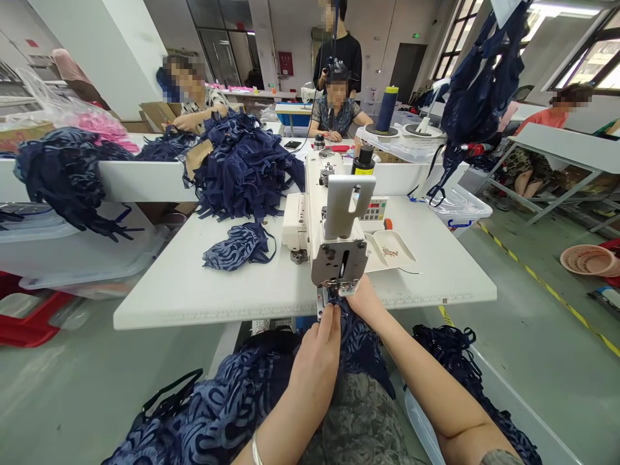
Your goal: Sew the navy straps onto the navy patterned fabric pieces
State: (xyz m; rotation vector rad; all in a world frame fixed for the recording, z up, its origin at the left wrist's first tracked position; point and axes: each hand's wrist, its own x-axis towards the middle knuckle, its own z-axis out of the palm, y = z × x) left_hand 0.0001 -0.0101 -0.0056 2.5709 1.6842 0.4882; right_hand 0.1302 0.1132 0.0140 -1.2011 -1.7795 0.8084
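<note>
I watch from my distant seat through the head camera, taking the sewing machine [339,255] as my landmark. A dark navy patterned garment [357,339] lies at the near end of the machine, its upper edge at the needle area and the rest hanging down toward the lap. My left hand [317,352] is just in front of the machine, extended fingers close together and tips on the cloth; its thumb is hidden, so I cannot tell whether it pinches. My right hand [362,296] reaches in at the machine's right side, partly behind the head, and I cannot tell how its fingers are set.

Left of the machine, a single patterned piece [237,247] lies on the white table [169,297], with a big heap of navy pieces [242,168] beyond it. Right of the machine I see a shallow tray [407,248] with small reddish bits and, behind that, a control panel [374,210]. A navy thread cone [386,113] stands farther back, beyond the machine, where a seated co-worker [339,110] faces me
</note>
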